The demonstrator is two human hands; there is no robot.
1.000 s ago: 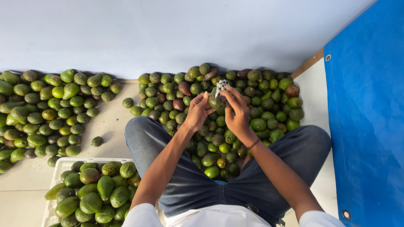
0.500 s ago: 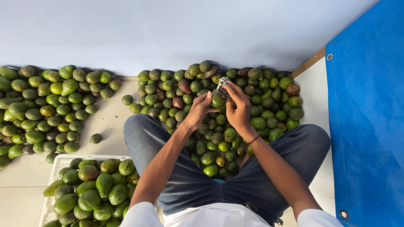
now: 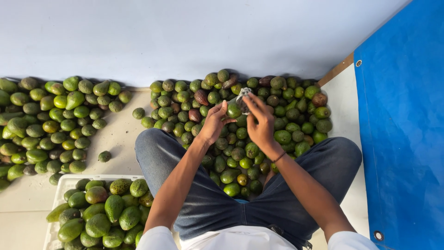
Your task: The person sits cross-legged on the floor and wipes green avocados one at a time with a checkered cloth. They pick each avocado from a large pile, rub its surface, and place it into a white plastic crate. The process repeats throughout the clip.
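Holding item: one green avocado, pinched between the thumb and fingers of the left hand, raised just above the middle heap. Right hand: fingers closed around a small grey-and-white object, too small to identify, touching the avocado's far side.

Beneath the grip: pile of green avocados, a few brown, lying between the person's denim-clad legs and against the pale wall.
Well left of the grip: second avocado pile on the floor, one loose fruit apart from it.
Near-left, beside the knee: white crate filled with larger avocados.
Right of the grip: blue tarpaulin.

Risk, as judged: the pinch is light and the skin smooth; pressure from the right hand could push the fruit free, dropping it onto the heap and bruising it.
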